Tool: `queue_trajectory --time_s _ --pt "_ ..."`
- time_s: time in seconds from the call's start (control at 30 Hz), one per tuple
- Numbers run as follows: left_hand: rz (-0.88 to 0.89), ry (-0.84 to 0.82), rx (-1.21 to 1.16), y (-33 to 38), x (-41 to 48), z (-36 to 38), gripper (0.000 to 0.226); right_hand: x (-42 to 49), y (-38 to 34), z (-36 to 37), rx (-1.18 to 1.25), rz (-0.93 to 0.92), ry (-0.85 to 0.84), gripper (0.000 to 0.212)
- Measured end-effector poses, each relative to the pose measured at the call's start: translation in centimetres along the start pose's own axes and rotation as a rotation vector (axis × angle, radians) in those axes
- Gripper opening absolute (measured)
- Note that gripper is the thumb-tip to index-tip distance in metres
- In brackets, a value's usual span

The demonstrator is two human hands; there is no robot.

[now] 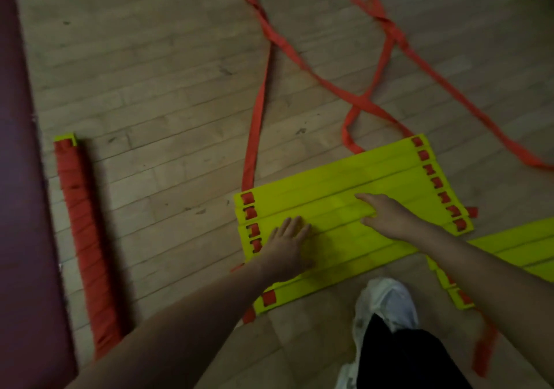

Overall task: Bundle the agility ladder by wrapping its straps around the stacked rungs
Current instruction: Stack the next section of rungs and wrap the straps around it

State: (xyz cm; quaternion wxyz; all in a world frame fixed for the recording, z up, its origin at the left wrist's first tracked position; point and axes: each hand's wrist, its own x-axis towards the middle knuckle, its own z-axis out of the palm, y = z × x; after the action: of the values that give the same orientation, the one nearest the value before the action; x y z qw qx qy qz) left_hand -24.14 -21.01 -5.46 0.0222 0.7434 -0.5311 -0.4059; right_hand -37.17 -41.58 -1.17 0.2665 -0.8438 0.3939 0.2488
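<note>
On the wooden floor point(150, 74), a set of yellow rungs point(344, 179) lay side by side in a flat, slightly fanned row, right of the middle and close to the person. They were not stacked. Short red loops showed through the slots at both ends of each rung.

The left hand point(287, 242) rested palm down on the near left part of the row, fingers straight and together. Its grip was released, with nothing held. The right hand point(386, 215) lay on the rungs further right and a little further away, its fingers reaching out towards the left along a rung. Its grip was also released, touching the rungs but grasping nothing.

The red straps point(260, 95) ran loose from the far edge of the row across the floor, crossing each other and trailing off to the far side and the right.

A second group of yellow rungs point(515, 245) lay at the right, partly under the right forearm.

Well to the left, a long bundle point(87, 239) wrapped tightly in red strap lay on the floor, with a yellow tip showing at its far end. It lay just beside a dark maroon mat point(21, 209).

A white shoe point(386, 301) and a black trouser leg point(404, 358) stood at the near edge, just beside the rungs.
</note>
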Motion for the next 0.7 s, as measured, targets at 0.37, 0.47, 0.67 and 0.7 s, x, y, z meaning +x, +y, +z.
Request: queue_trajectory --time_s 0.37,0.47,0.67,0.7 --pt "-0.120 0.027 0.478 -7.5 -1.9 -2.4 0.091 0.2 -2.2 4.8 -0.233 -0.193 -0.160 0.088" --pt "-0.270 -0.014 0.477 -11.5 -3.5 -5.6 0.090 0.6 -6.0 6.2 -0.284 -0.307 -0.146 0.083" --pt "-0.586 -0.105 0.613 -18.0 -8.6 -9.8 0.072 2.8 -13.4 8.3 -0.315 -0.379 -0.151 0.072" --pt "-0.584 -0.105 0.619 -18.6 -9.4 -10.0 0.069 3.2 -14.4 8.5 -0.307 -0.392 -0.151 0.070"
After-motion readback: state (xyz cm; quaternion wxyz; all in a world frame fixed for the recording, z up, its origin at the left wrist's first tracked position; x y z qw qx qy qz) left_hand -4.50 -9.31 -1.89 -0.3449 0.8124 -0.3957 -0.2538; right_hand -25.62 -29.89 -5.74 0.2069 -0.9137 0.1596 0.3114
